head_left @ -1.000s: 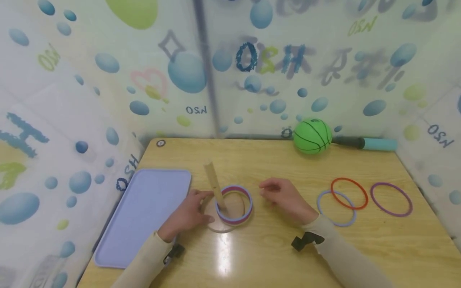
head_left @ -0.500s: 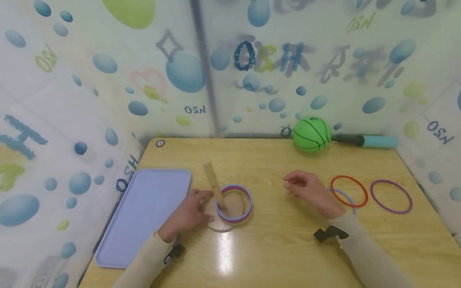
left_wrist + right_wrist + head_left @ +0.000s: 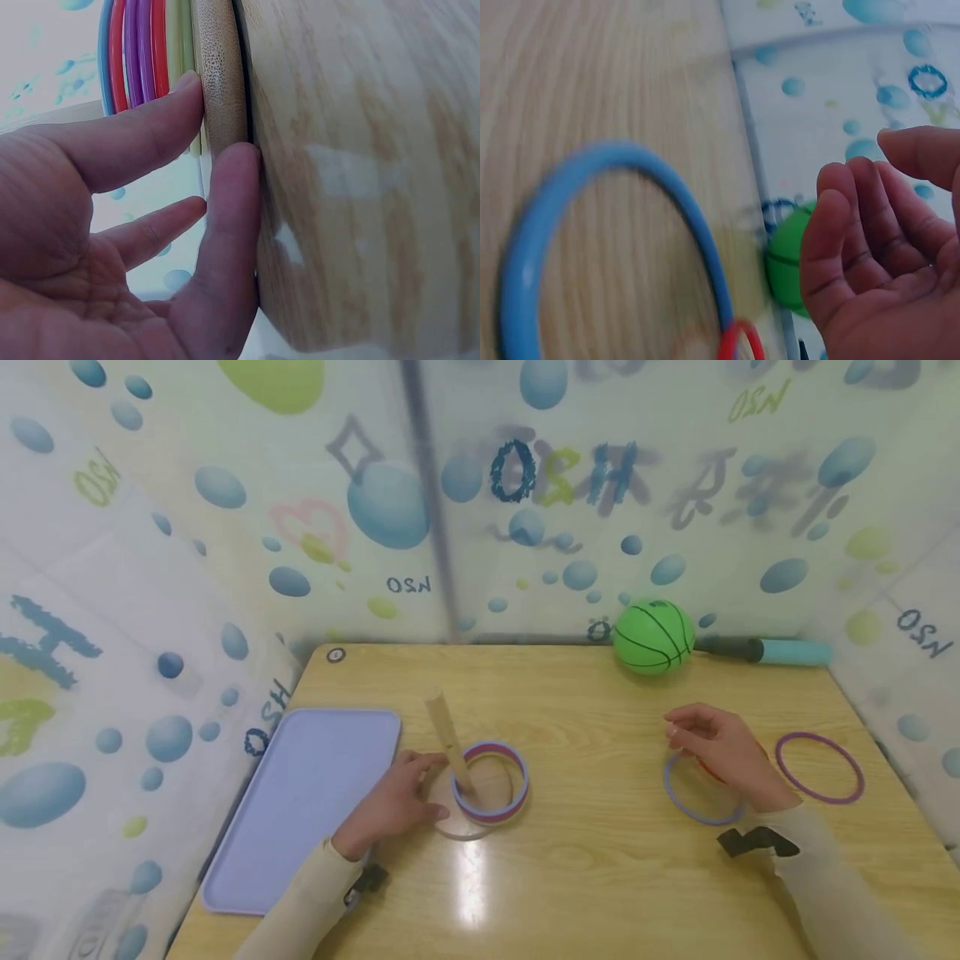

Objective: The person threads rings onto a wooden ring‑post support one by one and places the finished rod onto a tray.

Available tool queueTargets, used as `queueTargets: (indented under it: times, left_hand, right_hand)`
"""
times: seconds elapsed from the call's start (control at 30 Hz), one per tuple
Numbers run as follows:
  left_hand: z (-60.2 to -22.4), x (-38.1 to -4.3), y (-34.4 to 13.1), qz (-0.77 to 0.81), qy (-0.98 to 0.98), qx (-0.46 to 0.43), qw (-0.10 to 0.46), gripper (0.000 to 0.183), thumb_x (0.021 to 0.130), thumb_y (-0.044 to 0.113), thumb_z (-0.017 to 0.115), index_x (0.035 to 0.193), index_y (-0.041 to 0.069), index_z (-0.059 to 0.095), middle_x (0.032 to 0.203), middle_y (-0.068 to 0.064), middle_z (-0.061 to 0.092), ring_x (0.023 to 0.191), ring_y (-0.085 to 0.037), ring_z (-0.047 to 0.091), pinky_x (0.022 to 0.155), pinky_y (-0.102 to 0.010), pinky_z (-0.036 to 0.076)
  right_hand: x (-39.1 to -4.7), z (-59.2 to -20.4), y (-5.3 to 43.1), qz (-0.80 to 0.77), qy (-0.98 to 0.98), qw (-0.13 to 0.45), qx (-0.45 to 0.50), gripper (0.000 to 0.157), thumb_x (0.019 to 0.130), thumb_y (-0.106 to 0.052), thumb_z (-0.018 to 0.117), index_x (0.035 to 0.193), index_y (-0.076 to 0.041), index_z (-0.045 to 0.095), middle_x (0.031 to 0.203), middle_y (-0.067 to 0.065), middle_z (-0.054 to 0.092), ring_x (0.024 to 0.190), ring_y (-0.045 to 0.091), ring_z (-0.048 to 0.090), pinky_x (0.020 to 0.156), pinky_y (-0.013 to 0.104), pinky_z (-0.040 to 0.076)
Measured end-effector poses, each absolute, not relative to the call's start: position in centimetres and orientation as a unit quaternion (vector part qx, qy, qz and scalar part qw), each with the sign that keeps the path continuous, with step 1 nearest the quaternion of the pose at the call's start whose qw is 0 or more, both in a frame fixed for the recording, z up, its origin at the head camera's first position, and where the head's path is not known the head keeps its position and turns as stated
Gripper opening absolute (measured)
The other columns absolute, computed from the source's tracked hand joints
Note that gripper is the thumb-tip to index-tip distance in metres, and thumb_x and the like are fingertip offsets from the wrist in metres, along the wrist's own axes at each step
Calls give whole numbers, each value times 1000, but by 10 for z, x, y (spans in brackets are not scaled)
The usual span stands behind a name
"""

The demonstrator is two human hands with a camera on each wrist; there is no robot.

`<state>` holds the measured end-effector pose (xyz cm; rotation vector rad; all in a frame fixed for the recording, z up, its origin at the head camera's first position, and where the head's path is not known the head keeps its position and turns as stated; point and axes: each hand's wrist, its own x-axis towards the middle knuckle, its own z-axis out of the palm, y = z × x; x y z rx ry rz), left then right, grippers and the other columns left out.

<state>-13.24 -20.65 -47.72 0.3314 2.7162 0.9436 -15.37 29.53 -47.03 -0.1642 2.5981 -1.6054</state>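
Stacked rings (image 3: 491,817), several, blue uppermost, red, purple and yellow-green below: threaded on the post (image 3: 445,727) of the wooden stand (image 3: 486,783); sat off-centre and seemed to jut past its right rim. Left hand (image 3: 393,806): at the stand's left rim, thumb and fingers spread apart, tips touching the edge. Loose blue ring (image 3: 705,822): lay well right of the stand. Red ring (image 3: 708,770): crossed the blue one, mostly hidden by the right hand (image 3: 727,756), which was over both, thumb apart from loosely bent fingers, nothing held. Purple ring (image 3: 831,799): farthest right of the stand, apart. Hazards, as judged: lifting blue could have dragged red, since they overlapped; a ring lowered askew could have knocked the post; slack left fingertips could have let the stand skid on the smooth table (image 3: 585,860). Tray (image 3: 300,810): left of the stand. Green ball (image 3: 654,637), turquoise-and-black cylinder (image 3: 791,652): beyond the stand, rightward.
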Motion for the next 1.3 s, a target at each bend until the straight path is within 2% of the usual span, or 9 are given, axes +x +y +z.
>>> queueTargets:
  times: [0.43, 0.57, 0.73, 0.83, 0.9, 1.03, 1.07, 1.17, 1.3]
  left_hand:
    - [-475, -133, -206, 327, 929, 113, 129, 80, 76, 20, 95, 147, 12, 61, 123, -16, 57, 94, -21, 55, 88, -43, 52]
    - [-474, -134, -205, 330, 927, 114, 135, 79, 77, 21, 94, 149, 12, 60, 125, -16, 57, 95, -21, 55, 88, -43, 53]
    - [-473, -134, -205, 327, 929, 113, 135, 80, 77, 21, 94, 149, 13, 60, 123, -16, 57, 94, -21, 55, 88, -43, 52]
    - [-474, -134, -205, 328, 928, 114, 135, 80, 76, 21, 95, 149, 13, 60, 122, -16, 57, 94, -21, 55, 87, -43, 52]
    - [-475, -134, -206, 326, 929, 113, 134, 80, 76, 21, 95, 148, 13, 61, 122, -16, 57, 95, -21, 55, 87, -43, 52]
    - [-477, -134, -206, 322, 931, 112, 131, 80, 75, 21, 95, 148, 13, 61, 122, -16, 57, 97, -22, 56, 89, -44, 53]
    - [-477, -134, -206, 321, 931, 112, 130, 80, 75, 20, 95, 147, 12, 61, 122, -16, 57, 97, -22, 56, 89, -44, 53]
    - [-476, -133, -205, 316, 933, 114, 128, 80, 75, 20, 96, 147, 12, 62, 121, -15, 58, 97, -22, 56, 90, -45, 53]
    - [-475, -133, -204, 315, 934, 116, 127, 80, 75, 19, 96, 146, 11, 62, 121, -16, 58, 96, -21, 55, 90, -45, 53]
  right_hand:
    - [-155, -480, 366, -546, 837, -27, -21, 33, 103, -15, 70, 132, -1, 66, 103, -15, 76, 88, 5, 75, 77, 19, 60]
    - [-158, -484, 385, -502, 863, -47, -15, 34, 102, -19, 72, 132, -4, 67, 102, -26, 72, 91, -6, 70, 78, 11, 55]
    - [-162, -482, 400, -440, 897, -45, -21, 42, 103, -25, 70, 136, 1, 63, 104, -31, 67, 94, -13, 61, 78, 6, 48]
    - [-163, -480, 403, -408, 913, -16, -21, 45, 104, -30, 69, 138, 0, 63, 112, -25, 67, 97, -16, 56, 80, 6, 45]
    - [-164, -480, 403, -387, 922, 3, -23, 46, 104, -32, 68, 139, -2, 63, 119, -11, 71, 99, -18, 53, 80, 6, 44]
    - [-163, -480, 398, -375, 926, 31, -37, 45, 104, -26, 69, 140, 1, 62, 128, 19, 69, 97, -16, 55, 79, 8, 48]
    - [-163, -481, 396, -372, 927, 34, -42, 45, 103, -24, 70, 140, 1, 62, 129, 22, 69, 96, -16, 55, 78, 8, 48]
    - [-163, -482, 394, -348, 935, 32, -59, 41, 102, -18, 70, 137, 2, 64, 125, 24, 71, 93, -16, 54, 76, 10, 48]
    - [-167, -486, 393, -301, 950, 12, -78, 32, 99, -11, 72, 128, 0, 69, 106, 16, 75, 85, -13, 54, 72, 15, 48]
